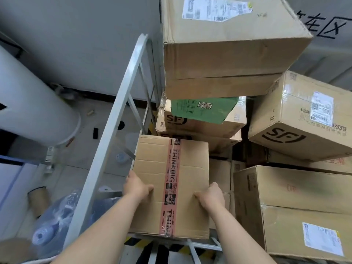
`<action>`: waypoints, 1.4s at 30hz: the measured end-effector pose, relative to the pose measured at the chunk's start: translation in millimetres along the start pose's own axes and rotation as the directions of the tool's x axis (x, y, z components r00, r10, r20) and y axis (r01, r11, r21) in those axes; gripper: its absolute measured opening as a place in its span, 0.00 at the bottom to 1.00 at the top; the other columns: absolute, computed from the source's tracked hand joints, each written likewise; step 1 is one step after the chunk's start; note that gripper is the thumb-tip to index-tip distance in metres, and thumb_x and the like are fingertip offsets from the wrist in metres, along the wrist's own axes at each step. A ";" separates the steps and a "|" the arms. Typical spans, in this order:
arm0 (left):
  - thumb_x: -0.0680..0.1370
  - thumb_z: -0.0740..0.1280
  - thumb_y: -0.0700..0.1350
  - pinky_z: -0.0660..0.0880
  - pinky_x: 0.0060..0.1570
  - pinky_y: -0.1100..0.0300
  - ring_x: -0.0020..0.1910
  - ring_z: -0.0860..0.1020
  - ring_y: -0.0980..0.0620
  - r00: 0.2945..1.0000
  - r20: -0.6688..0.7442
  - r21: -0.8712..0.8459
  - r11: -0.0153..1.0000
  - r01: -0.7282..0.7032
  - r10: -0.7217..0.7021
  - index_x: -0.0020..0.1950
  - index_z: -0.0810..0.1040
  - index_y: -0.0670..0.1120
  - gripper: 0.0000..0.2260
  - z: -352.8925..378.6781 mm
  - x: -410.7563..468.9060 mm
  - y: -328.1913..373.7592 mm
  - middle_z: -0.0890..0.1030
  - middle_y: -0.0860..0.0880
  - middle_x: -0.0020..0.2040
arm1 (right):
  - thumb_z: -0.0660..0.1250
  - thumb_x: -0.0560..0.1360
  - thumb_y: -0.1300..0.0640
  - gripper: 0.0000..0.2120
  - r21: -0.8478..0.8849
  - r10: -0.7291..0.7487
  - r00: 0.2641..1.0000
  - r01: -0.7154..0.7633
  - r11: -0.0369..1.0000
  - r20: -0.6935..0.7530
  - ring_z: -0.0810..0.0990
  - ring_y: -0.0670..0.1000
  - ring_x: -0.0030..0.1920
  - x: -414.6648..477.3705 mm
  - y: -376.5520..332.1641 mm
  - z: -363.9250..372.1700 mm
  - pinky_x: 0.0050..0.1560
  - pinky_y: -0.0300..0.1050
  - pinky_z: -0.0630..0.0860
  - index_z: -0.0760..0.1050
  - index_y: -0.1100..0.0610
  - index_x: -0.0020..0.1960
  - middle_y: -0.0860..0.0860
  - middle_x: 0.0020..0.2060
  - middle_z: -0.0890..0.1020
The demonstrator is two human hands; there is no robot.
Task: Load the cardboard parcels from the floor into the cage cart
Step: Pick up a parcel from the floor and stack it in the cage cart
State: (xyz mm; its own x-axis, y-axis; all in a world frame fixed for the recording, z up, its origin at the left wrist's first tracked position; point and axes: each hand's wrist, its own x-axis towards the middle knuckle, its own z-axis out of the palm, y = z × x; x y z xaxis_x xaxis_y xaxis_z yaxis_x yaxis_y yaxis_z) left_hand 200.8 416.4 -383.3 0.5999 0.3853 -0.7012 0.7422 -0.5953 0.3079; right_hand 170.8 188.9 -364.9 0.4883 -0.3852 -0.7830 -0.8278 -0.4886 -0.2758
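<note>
My left grip [136,185] and right grip [210,195] clamp opposite sides of a taped box [171,185], beside the cart frame [114,119], below stacked parcels [224,54].

A single wide-angle view looks from the person's head, forward and steeply down; straight edges bow toward the frame borders. Both forearms enter from the bottom edge; the taped box [171,185] sits close beneath the lens, at centre. The cart frame [114,119] runs diagonally at left; stacked boxes [228,54] fill the upper right; floor [99,119] shows at left.
</note>
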 end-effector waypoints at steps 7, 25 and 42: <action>0.70 0.77 0.48 0.67 0.68 0.45 0.69 0.68 0.39 1.000 0.002 0.101 0.995 0.008 -0.009 0.75 0.57 0.41 0.42 10.7 19.2 -9.7 0.66 0.41 0.72 | 0.67 0.77 0.54 0.16 -0.044 0.009 1.000 -0.009 0.999 -0.006 0.77 0.60 0.60 19.9 4.4 21.0 0.58 0.50 0.73 0.71 0.60 0.60 0.57 0.60 0.79; 0.74 0.73 0.44 0.60 0.73 0.47 0.75 0.58 0.39 0.999 -0.016 0.131 0.990 0.054 -0.052 0.78 0.41 0.38 0.46 35.9 33.7 -20.4 0.52 0.41 0.78 | 0.63 0.77 0.61 0.08 -0.036 -0.001 1.000 0.001 0.999 0.005 0.78 0.58 0.57 45.2 11.3 38.5 0.54 0.46 0.74 0.72 0.60 0.56 0.57 0.56 0.79; 0.78 0.66 0.55 0.52 0.76 0.49 0.78 0.51 0.43 0.973 0.001 0.119 0.966 -0.230 0.231 0.79 0.46 0.40 0.40 80.0 -63.6 73.3 0.48 0.43 0.80 | 0.65 0.80 0.56 0.24 0.000 -0.205 0.971 0.207 0.978 -0.121 0.74 0.54 0.67 -1.8 41.7 -60.8 0.64 0.46 0.72 0.65 0.55 0.75 0.53 0.69 0.74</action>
State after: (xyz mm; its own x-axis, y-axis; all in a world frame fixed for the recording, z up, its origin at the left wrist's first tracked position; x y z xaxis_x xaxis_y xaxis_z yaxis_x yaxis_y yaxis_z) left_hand 193.2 291.8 -367.5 0.7548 0.2361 -0.6119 0.5435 -0.7475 0.3820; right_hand 152.3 121.6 -341.0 0.6775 -0.3684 -0.6366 -0.7090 -0.5575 -0.4319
